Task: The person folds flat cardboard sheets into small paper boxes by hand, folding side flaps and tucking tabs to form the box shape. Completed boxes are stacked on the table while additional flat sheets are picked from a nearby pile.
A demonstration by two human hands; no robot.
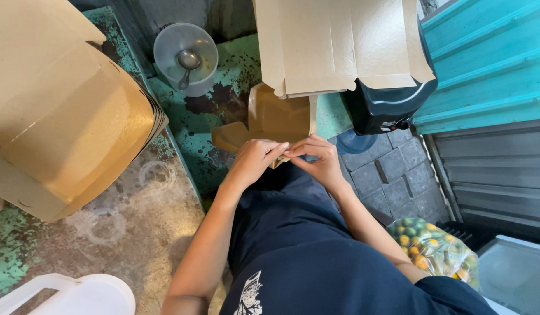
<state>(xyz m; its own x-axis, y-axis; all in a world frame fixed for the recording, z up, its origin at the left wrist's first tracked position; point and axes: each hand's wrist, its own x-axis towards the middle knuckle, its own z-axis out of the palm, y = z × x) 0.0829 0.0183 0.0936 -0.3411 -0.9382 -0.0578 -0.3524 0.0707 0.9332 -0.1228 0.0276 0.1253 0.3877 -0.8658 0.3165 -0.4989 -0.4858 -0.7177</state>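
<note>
Both the left hand (255,158) and right hand (319,158) pinch the near edge of a light, bendable brown cardboard box (275,119), below the flat cardboard sheet (334,44)

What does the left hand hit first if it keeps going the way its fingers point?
The right hand, probably: the left hand points right along the folded cardboard piece both pinch, and their fingertips already nearly meet. Depth is hard to judge.

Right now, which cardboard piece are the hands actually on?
The small folded brown piece at the lap; both hands pinch its edge. The other two go untouched.
</note>
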